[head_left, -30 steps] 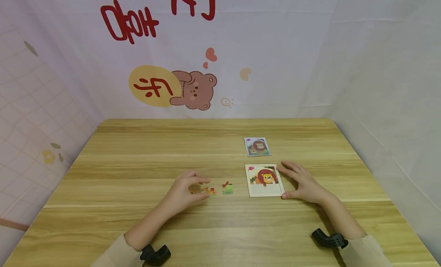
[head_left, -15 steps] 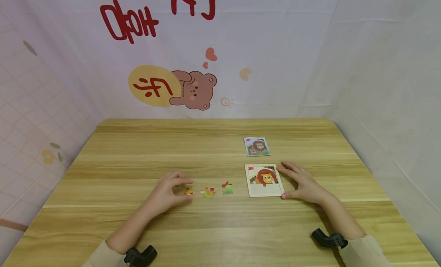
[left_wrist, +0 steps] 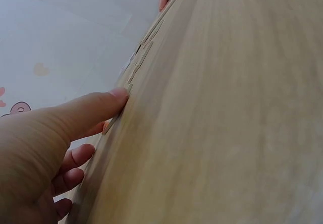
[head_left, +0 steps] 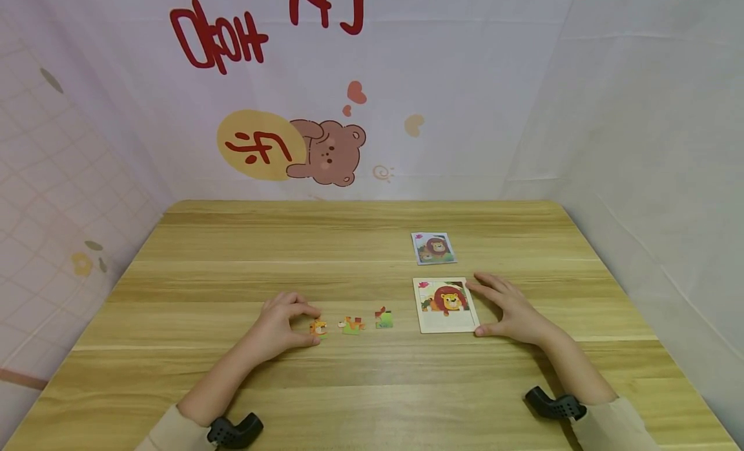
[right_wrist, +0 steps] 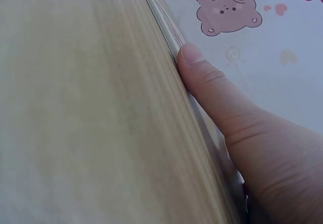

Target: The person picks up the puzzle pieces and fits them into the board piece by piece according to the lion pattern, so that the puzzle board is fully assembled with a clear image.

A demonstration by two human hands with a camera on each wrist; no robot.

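My left hand (head_left: pixel 283 326) is at the leftmost puzzle piece (head_left: pixel 318 328), an orange one with a cub's face. Its thumb (left_wrist: pixel 119 94) meets the near edge of the piece and a finger the far edge. To the right lie a second piece (head_left: pixel 351 325) in orange and green and a third, mostly green piece (head_left: pixel 383 318). With thumb and fingers, my right hand (head_left: pixel 511 309) holds the right side of a cream puzzle board (head_left: pixel 447 322). The board's upper half bears a lion picture; its lower half is bare.
Behind the board lies a small picture card (head_left: pixel 434 248) showing a lion and a cub. The wooden table (head_left: pixel 279 238) meets a white curtain with a printed bear (head_left: pixel 331 154) at the back. Each wrist wears a black camera mount.
My left hand has moved left, off the middle piece to the leftmost one, and has turned that piece a little. The right hand and the board have stayed put.
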